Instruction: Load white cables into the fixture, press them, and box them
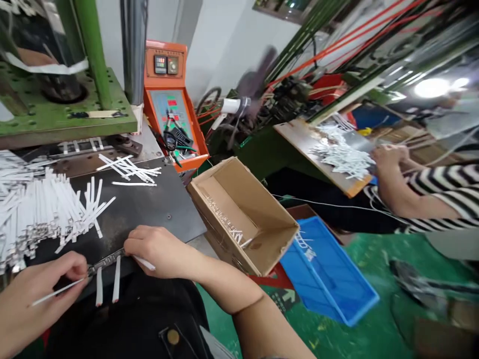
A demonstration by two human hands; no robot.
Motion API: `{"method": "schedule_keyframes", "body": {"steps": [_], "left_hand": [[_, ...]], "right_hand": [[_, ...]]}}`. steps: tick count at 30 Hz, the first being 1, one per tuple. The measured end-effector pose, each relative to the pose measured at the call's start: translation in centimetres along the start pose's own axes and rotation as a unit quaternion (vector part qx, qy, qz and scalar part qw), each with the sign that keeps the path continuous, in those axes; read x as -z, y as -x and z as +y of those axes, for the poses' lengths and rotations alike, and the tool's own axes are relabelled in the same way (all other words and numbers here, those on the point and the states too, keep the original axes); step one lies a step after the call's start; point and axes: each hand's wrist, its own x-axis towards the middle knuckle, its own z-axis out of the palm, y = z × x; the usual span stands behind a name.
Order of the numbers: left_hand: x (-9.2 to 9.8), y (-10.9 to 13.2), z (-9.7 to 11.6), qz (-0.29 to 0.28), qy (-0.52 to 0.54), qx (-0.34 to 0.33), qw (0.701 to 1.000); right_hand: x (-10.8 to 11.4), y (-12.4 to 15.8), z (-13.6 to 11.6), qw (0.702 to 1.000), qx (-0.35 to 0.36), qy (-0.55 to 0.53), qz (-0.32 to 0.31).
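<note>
While the left hand (33,291) is pinching a thin white strip (56,292) between closed fingertips, the right hand (160,252) is gripping a narrow grey metal bar (107,262) at a black board's near edge (149,209).

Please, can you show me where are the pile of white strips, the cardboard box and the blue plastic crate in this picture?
Pile of white strips (48,214), head view, middle of the pile.
Cardboard box (243,184), head view, inner wall.
Blue plastic crate (322,279), head view, inner floor.
</note>
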Motion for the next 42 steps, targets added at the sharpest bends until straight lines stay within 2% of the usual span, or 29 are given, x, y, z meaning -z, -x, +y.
{"method": "schedule_keyframes", "body": {"steps": [3, 5, 9, 14, 18, 22, 28, 32, 34, 37, 39, 42], "left_hand": [[0.1, -0.5, -0.1, -0.056, -0.041, -0.007, 0.998], [0.1, -0.4, 0.2, -0.056, -0.033, 0.007, 0.998], [-0.4, 0.6, 0.9, -0.018, 0.019, 0.042, 0.999], [-1.3, 1.6, 1.9, 0.005, 0.045, 0.056, 0.997], [-0.8, 1.9, 2.5, -0.03, 0.03, 0.05, 0.998], [-0.2, 2.2, 2.6, -0.057, 0.057, 0.037, 0.996], [-0.5, 2.4, 2.8, 0.02, 0.073, 0.057, 0.996], [0.1, 2.4, 2.5, 0.069, 0.145, 0.088, 0.983], [0.8, 2.2, 2.4, 0.104, 0.178, 0.051, 0.977], [1.7, 1.7, 2.6, 0.147, 0.168, -0.073, 0.972], [2.0, 1.3, 2.9, 0.166, 0.143, -0.141, 0.965], [1.9, 1.3, 3.0, 0.181, 0.093, -0.185, 0.961]], "right_hand": [[-0.4, -0.3, 0.3, 1.0, 0.006, -0.002, 0.019], [-1.0, -0.3, 0.7, 0.998, 0.031, -0.037, 0.044], [-2.4, 0.2, 1.5, 0.98, 0.074, -0.163, 0.094], [-4.1, 1.6, 1.4, 0.961, 0.037, -0.245, 0.126], [-4.7, 2.2, 1.2, 0.954, 0.014, -0.263, 0.143], [-4.8, 2.1, 1.2, 0.953, 0.009, -0.263, 0.151], [-4.9, 2.2, 1.0, 0.95, -0.001, -0.269, 0.156], [-4.3, 2.3, 1.5, 0.946, 0.0, -0.29, 0.145], [-3.4, 1.8, 1.7, 0.936, -0.02, -0.312, 0.162], [-1.4, -0.1, 1.2, 0.919, -0.053, -0.346, 0.182], [-0.3, -1.7, 0.4, 0.917, -0.04, -0.37, 0.141], [0.1, -3.7, -0.8, 0.903, -0.026, -0.422, 0.081]]}}
